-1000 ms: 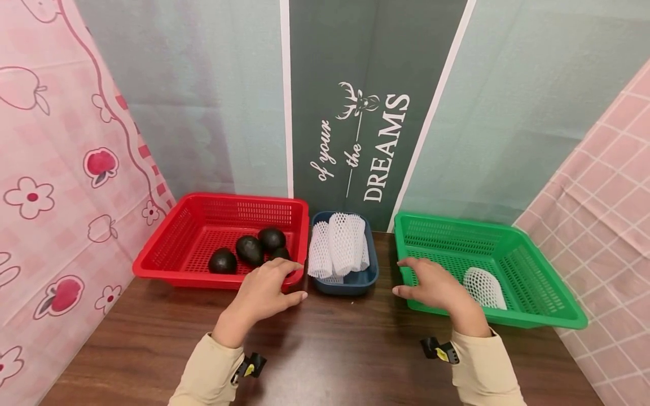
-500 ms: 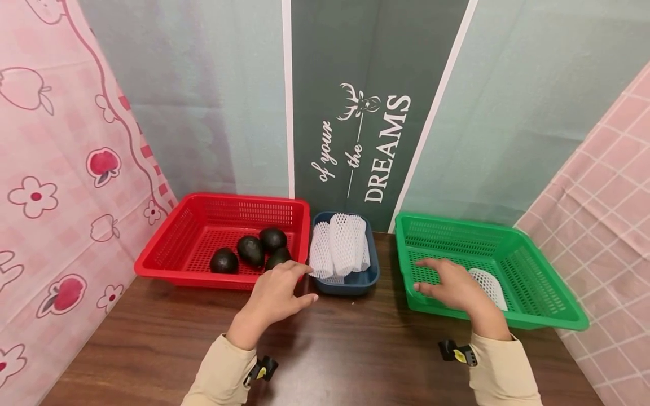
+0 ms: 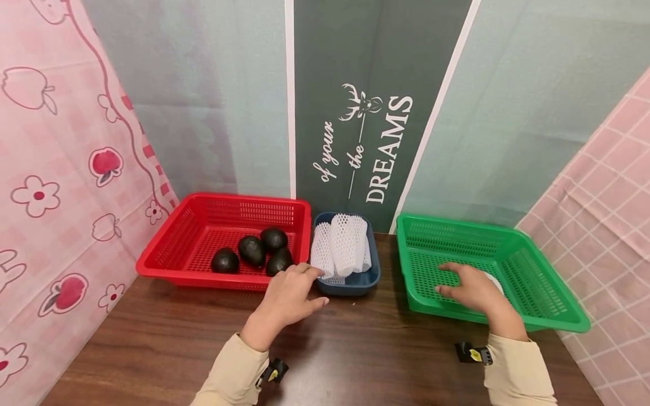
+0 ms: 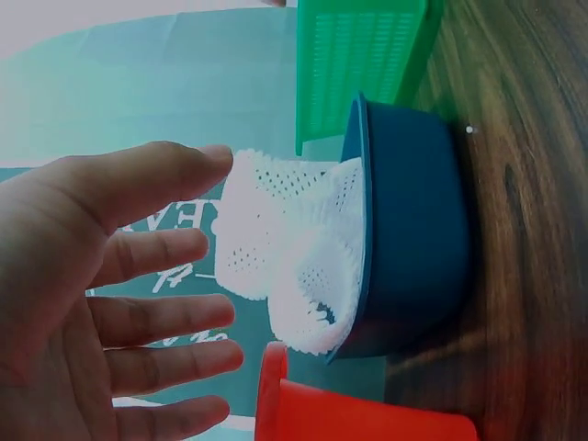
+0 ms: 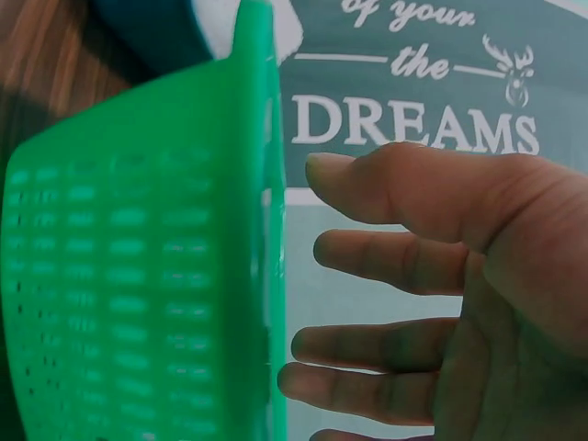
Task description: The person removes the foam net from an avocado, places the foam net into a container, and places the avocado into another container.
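Note:
My left hand [image 3: 288, 298], fingers spread and holding nothing, hovers in front of the gap between the red basket [image 3: 193, 276] and the blue bin [image 3: 350, 290]. Several white foam net sleeves [image 3: 345, 245] stick up out of that bin, close ahead of the left fingertips in the left wrist view. Over the green basket [image 3: 421, 307] hangs my right hand [image 3: 472, 288], its fingers apart with nothing between them. Behind it, a white net-covered item [image 3: 495, 281] lies in the basket, mostly hidden by the hand. Several dark avocados [image 3: 251, 250] lie in the red basket.
The containers stand in a row on a brown wooden table [image 3: 365, 355], against a green printed backdrop [image 3: 325, 67]. A pink patterned cloth [image 3: 45, 186] hangs at the left, and a pink tiled cloth [image 3: 604, 208] at the right.
Both hands have drifted right: the left from the red basket's front corner toward the blue bin, the right further over the green basket, covering more of the netted item.

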Demonstrator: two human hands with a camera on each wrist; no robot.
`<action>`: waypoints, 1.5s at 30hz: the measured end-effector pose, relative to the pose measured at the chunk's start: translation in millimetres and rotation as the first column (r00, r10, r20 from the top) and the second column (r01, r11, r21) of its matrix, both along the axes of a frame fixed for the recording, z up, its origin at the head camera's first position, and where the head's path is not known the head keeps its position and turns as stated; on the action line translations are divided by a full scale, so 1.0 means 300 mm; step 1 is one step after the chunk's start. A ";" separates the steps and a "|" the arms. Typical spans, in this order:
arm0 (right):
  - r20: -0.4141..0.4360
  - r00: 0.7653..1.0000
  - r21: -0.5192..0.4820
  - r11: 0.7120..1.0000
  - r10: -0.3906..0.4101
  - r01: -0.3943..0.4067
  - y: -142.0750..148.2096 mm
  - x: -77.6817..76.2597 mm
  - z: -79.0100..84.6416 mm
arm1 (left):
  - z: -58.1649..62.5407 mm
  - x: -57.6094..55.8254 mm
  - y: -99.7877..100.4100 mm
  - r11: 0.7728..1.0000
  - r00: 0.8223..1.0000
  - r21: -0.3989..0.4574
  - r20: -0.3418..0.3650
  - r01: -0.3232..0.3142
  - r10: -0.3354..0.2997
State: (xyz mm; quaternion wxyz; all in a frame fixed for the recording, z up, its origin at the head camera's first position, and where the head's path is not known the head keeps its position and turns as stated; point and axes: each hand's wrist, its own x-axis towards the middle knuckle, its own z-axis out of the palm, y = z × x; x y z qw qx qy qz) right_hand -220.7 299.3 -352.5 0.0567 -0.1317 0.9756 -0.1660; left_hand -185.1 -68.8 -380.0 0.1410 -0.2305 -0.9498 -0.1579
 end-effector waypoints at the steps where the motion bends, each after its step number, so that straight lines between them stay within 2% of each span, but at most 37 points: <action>1: 0.003 1.000 0.002 1.000 -0.007 0.007 0.008 -0.001 -0.004 | -0.002 0.000 0.004 1.000 1.000 -0.003 -0.003 0.004 -0.004; 8: -0.027 1.000 0.026 1.000 -0.016 0.016 0.057 -0.009 -0.028 | -0.015 -0.003 0.024 0.999 0.999 -0.032 -0.024 0.021 -0.022; 20: -0.009 0.999 0.024 0.998 -0.053 0.053 0.120 -0.017 -0.056 | -0.018 -0.001 0.050 0.998 0.999 -0.051 -0.017 0.029 -0.030; 24: 0.020 0.997 0.024 0.997 -0.068 0.068 0.141 -0.022 -0.065 | -0.027 0.000 0.063 0.998 0.999 -0.054 -0.003 0.032 -0.032; 27: 0.024 0.997 0.026 0.997 -0.073 0.072 0.158 -0.026 -0.072 | -0.038 0.002 0.075 0.997 0.998 -0.045 -0.003 0.059 -0.059; 32: -0.029 0.997 0.044 0.996 -0.075 0.076 0.189 -0.035 -0.089 | -0.059 0.004 0.099 0.992 0.993 -0.056 -0.027 0.116 -0.117; 35: -0.038 0.996 0.048 0.995 -0.083 0.085 0.205 -0.046 -0.100 | -0.068 0.003 0.111 0.989 0.991 -0.069 -0.031 0.128 -0.130; 39: -0.024 0.995 0.043 0.994 -0.099 0.100 0.229 -0.055 -0.114 | -0.076 0.000 0.128 0.985 0.988 -0.081 -0.012 0.150 -0.152; 45: 0.025 0.991 0.069 0.990 -0.128 0.126 0.263 -0.069 -0.126 | -0.095 -0.003 0.149 0.977 0.980 -0.083 0.053 0.198 -0.194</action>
